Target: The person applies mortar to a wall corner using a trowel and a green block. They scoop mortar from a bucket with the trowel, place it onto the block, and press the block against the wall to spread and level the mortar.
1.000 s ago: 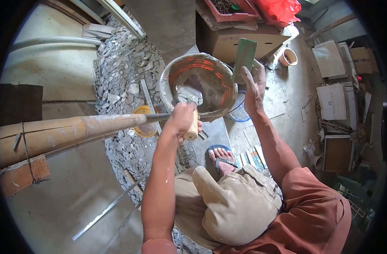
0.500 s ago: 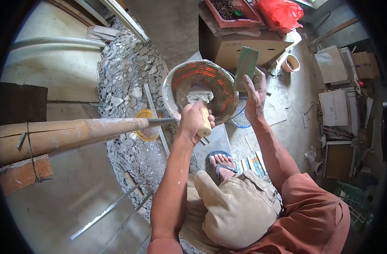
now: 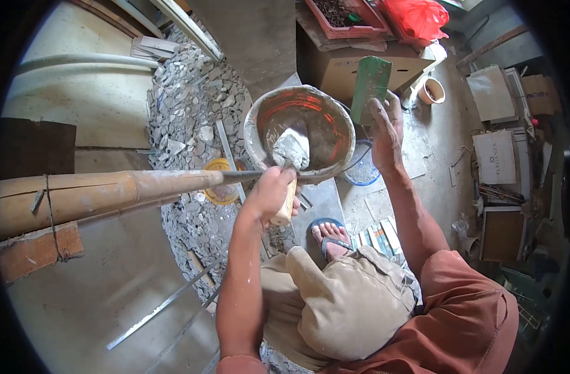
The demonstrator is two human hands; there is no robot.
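My left hand (image 3: 274,196) is closed round the wooden handle (image 3: 285,202) of a trowel. The trowel's blade (image 3: 291,148), loaded with wet grey mortar, is over the opening of a mortar-smeared bucket (image 3: 255,140). Orange streaks show on the bucket's inner wall, with grey mix lower down. Right of the bucket, my right hand (image 3: 388,140) grips a flat green board (image 3: 370,87) by its lower end, holding it raised and nearly upright. The thumb lies on the near face; the other fingers are partly hidden.
A bamboo pole (image 3: 110,192) crosses from the left to the bucket. Broken rubble (image 3: 191,124) and a yellow container (image 3: 221,194) lie beyond it. A blue-rimmed bucket (image 3: 363,171) stands right of the mortar bucket. Behind are a cardboard box (image 3: 335,78) and red basket (image 3: 381,28).
The trowel has pulled back toward me and left, its blade now showing a mortar load. The green board has risen slightly and turned to show more of its face.
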